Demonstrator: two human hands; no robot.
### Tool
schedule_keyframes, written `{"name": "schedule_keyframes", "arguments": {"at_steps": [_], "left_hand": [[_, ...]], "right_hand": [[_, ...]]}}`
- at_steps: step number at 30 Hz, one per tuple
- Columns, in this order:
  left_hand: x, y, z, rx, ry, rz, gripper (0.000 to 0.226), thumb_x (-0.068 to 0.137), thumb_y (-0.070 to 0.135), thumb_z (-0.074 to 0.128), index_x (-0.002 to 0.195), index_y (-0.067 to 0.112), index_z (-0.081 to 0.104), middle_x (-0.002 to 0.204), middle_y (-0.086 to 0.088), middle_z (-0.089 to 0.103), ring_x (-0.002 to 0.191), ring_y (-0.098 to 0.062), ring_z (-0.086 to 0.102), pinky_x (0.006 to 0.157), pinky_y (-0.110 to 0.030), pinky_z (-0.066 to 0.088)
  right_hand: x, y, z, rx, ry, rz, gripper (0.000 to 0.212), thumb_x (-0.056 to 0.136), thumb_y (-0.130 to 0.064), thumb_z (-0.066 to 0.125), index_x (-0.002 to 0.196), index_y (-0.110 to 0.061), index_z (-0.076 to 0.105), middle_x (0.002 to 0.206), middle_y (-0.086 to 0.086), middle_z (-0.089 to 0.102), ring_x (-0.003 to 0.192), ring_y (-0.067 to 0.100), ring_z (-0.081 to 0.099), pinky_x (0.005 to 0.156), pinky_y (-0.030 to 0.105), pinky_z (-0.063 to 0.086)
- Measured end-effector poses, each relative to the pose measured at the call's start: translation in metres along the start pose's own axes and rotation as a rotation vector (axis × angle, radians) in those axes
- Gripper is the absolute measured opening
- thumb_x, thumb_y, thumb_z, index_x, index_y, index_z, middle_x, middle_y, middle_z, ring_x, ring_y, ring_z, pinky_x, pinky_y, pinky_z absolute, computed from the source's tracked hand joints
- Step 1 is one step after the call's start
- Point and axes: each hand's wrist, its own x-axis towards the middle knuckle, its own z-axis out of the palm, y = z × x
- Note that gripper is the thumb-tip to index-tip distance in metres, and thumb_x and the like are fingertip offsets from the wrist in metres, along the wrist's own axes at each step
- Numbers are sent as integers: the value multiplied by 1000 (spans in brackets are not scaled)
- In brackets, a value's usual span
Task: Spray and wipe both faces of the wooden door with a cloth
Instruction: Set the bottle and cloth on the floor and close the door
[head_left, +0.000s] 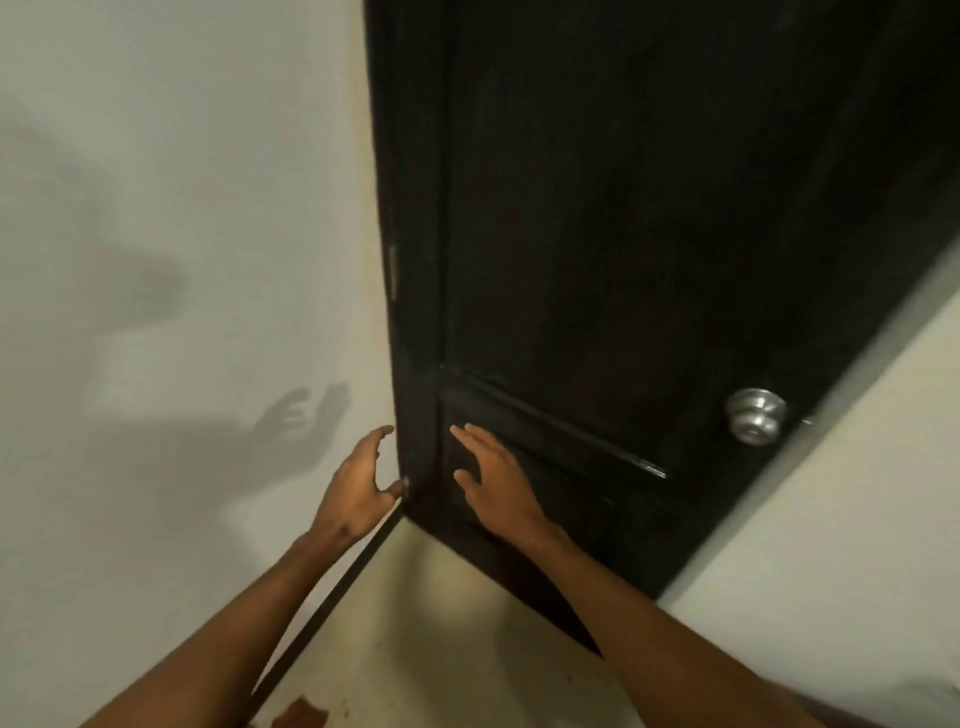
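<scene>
The dark wooden door (623, 208) fills the upper right of the view, its left edge meeting a pale wall (182, 208) and its silver knob (756, 415) near its right edge. Both hands are bare and hold nothing. The left hand (358, 488) reaches toward the lower left edge of the door, fingers loosely spread and gently curved, thumb tip right at that edge, as if to steady or feel along it. The right hand (493, 478) is over the door's lower panel, near its left side, with fingers straight and splayed and palm facing the wood; whether it presses the surface or hangs just off it cannot be told. No cloth or spray bottle is in view, so the wiping seems not to be under way here, and the person is more likely checking or positioning the door. A dark baseboard (322, 597) runs along the foot of the wall down to the beige floor (441, 597), and the hands cast shadows on the wall
</scene>
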Motion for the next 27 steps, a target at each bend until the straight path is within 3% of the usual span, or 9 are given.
{"name": "schedule_keyframes", "arguments": {"at_steps": [1, 8, 14, 21, 27], "left_hand": [[7, 41, 0, 11, -19, 129, 83, 91, 26, 81, 159, 24, 34, 163, -4, 42, 144, -30, 49, 116, -50, 46], [9, 203, 52, -23, -171, 502, 81, 91, 25, 80, 158, 27, 35, 159, 0, 44, 145, -20, 45, 119, -42, 41], [11, 295, 117, -1, -272, 653, 81, 93, 21, 78, 161, 23, 33, 164, -3, 39, 150, -22, 40, 119, -48, 42], [47, 348, 174, 48, -306, 674, 82, 92, 20, 79, 160, 20, 34, 163, -4, 40, 148, -25, 43, 117, -46, 41], [79, 356, 205, 54, -327, 677, 79, 91, 21, 80, 157, 22, 37, 160, -3, 43, 144, -23, 47, 115, -44, 46]], "right_hand": [[-18, 3, -41, 8, 106, 34, 64, 98, -15, 64, 156, -27, 39, 163, -3, 34, 151, 14, 28, 122, 31, 24], [-102, 55, -167, 29, 607, 239, 57, 99, -16, 62, 153, -20, 43, 155, 0, 43, 145, 16, 37, 118, 33, 33], [-126, 117, -223, 248, 954, 549, 49, 97, -24, 67, 141, -13, 47, 142, 6, 46, 127, 25, 53, 99, 36, 46], [-98, 181, -256, 313, 1053, 746, 73, 89, -35, 77, 142, -9, 36, 139, 14, 36, 112, 31, 59, 82, 35, 55], [-70, 211, -262, 395, 1018, 770, 94, 93, -39, 72, 158, -7, 12, 151, 20, 33, 130, 40, 50, 102, 47, 49]]}}
